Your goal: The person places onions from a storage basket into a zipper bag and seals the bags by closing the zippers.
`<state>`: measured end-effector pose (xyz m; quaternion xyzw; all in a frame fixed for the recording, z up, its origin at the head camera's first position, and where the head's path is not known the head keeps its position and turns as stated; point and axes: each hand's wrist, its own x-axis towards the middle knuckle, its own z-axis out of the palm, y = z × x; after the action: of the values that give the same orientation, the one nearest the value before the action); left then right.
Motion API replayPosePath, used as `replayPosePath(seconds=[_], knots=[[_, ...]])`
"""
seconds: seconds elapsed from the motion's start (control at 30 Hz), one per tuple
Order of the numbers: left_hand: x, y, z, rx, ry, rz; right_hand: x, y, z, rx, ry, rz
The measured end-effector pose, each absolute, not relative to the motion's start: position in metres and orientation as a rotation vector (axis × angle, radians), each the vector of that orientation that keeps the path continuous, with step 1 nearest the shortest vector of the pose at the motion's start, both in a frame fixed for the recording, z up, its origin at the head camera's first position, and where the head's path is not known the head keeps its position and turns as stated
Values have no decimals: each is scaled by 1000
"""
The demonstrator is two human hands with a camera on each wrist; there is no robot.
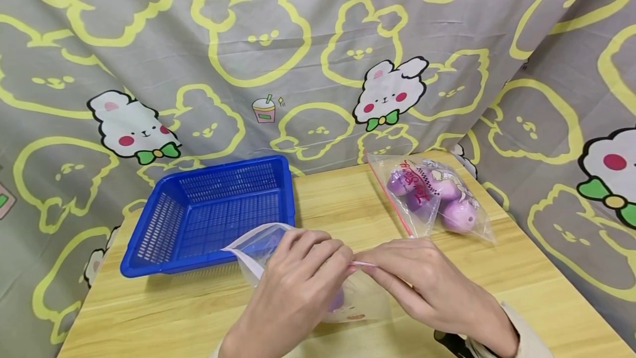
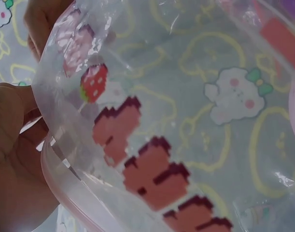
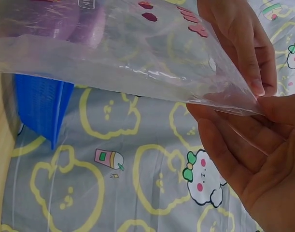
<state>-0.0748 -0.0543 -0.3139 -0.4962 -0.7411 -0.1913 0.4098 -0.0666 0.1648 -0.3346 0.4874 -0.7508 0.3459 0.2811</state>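
Note:
Both hands are at the mouth of a translucent zip bag (image 1: 370,298), printed with pink and red pictures (image 2: 154,174). My left hand (image 1: 303,278) grips the top edge near its middle, while the bag's left end gapes in the head view. My right hand (image 1: 429,280) pinches the right end of that edge between thumb and fingers, close beside the left fingertips. Purple round things (image 3: 82,26) show through the plastic in the right wrist view; in the head view the left hand hides most of them.
A blue plastic basket (image 1: 285,192) stands on the wooden table (image 1: 328,198) at the back left, behind the bag. At the back right lies another clear bag (image 1: 424,220) with a red zip strip and several purple round things inside. A patterned curtain (image 1: 318,48) hangs behind the table.

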Motion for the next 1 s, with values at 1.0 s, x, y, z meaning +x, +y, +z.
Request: replayPosePath(seconds=[1.0], knots=[[-80,-62,-319,-1254,-1915,-473,-67,165,-340,1212,-1997,915]])
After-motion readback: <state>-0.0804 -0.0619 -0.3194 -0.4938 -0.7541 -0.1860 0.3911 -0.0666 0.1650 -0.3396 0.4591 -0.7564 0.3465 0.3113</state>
